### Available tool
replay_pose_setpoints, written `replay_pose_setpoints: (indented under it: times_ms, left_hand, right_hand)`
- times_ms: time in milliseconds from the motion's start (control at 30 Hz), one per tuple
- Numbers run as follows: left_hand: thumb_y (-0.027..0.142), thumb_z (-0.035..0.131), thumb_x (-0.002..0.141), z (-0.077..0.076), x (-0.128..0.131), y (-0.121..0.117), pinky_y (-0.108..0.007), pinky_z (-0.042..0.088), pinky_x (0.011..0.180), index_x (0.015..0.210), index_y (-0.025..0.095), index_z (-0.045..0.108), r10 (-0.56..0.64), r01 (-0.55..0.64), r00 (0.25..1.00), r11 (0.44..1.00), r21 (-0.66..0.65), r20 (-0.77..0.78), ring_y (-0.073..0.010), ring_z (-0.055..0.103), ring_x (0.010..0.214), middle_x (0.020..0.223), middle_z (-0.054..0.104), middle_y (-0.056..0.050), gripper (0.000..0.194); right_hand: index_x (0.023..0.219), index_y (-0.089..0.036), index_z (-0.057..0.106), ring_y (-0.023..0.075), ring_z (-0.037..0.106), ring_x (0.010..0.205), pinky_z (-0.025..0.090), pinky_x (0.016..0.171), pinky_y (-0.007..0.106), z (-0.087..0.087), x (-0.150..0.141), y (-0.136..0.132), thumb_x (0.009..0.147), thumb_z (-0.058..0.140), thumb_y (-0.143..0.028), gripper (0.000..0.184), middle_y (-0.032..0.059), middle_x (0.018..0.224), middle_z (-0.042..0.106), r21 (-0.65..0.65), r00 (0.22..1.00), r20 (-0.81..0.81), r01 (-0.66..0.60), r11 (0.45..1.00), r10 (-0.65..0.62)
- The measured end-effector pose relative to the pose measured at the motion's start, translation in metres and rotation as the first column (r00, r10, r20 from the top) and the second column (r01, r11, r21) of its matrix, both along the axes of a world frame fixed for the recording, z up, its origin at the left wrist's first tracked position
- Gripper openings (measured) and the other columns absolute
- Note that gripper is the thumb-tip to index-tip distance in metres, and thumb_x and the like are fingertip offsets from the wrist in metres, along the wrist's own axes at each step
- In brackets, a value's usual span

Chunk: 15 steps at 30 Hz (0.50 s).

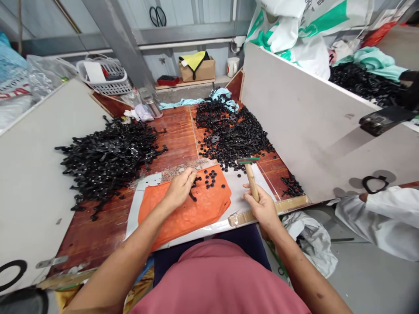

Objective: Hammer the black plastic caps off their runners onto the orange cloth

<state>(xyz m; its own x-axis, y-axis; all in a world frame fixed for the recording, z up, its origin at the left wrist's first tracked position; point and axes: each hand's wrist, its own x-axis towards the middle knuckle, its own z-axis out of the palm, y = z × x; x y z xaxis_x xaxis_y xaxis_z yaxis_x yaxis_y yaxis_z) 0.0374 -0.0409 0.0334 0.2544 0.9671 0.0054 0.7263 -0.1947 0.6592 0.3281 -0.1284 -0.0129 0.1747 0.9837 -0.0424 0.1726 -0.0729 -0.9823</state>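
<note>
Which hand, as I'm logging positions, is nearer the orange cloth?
Left: the left hand is over the orange cloth, while the right hand is beyond its right edge, holding a hammer.

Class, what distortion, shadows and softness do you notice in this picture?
Head view: wide-angle stretching, strongest towards the edges; head view: soft shadows on the right-hand partition; head view: the shirt looks softer than the hammer.
</note>
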Motion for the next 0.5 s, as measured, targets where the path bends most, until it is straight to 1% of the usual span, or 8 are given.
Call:
replay_pose_setpoints:
  times_ms: [67,167,300,500]
  left_hand:
    - [0.04,0.034,0.102,-0.008,0.004,0.002,-0.031,0.042,0.073,0.091,0.024,0.053,0.008,-0.007,0.999,1.0,0.021,-0.054,-0.0199,0.058,0.073,0.076,0.06,0.0,0.027]
    - [0.036,0.034,0.103,-0.018,0.012,0.003,-0.03,0.04,0.071,0.09,0.024,0.049,-0.004,0.006,0.995,1.0,0.024,-0.096,-0.02,0.057,0.071,0.074,0.057,0.0,0.023]
    - [0.029,0.033,0.104,-0.026,0.018,0.008,-0.03,0.041,0.072,0.092,0.024,0.052,0.023,-0.019,0.981,1.0,0.022,-0.192,-0.0206,0.061,0.075,0.08,0.064,-0.003,0.022]
    - [0.027,0.033,0.106,-0.027,0.026,0.015,-0.03,0.042,0.074,0.103,0.023,0.056,0.035,-0.036,0.944,0.999,0.004,-0.327,-0.0223,0.067,0.082,0.085,0.071,-0.006,0.023]
  right_hand:
    - [0.113,-0.023,0.069,0.0249,0.07,0.088,0.053,0.085,0.037,-0.012,0.008,-0.008,0.087,0.064,-0.04,0.031,0.0028,0.085,0.072,-0.027,0.998,0.067,-0.012,1.0,0.014]
    - [0.115,-0.022,0.068,0.025,0.069,0.086,0.052,0.084,0.038,-0.024,0.013,-0.014,0.088,0.063,-0.04,0.033,0.003,0.084,0.073,-0.074,0.996,0.087,-0.022,0.997,0.029]
    - [0.118,-0.022,0.067,0.0249,0.07,0.083,0.053,0.082,0.038,-0.029,0.013,-0.012,0.088,0.063,-0.039,0.035,0.0027,0.082,0.074,-0.098,0.996,0.077,-0.028,0.995,0.036]
    - [0.119,-0.023,0.066,0.0244,0.072,0.082,0.054,0.08,0.037,-0.031,0.014,-0.011,0.089,0.061,-0.038,0.034,0.0021,0.082,0.073,-0.109,0.994,0.085,-0.06,0.992,0.07]
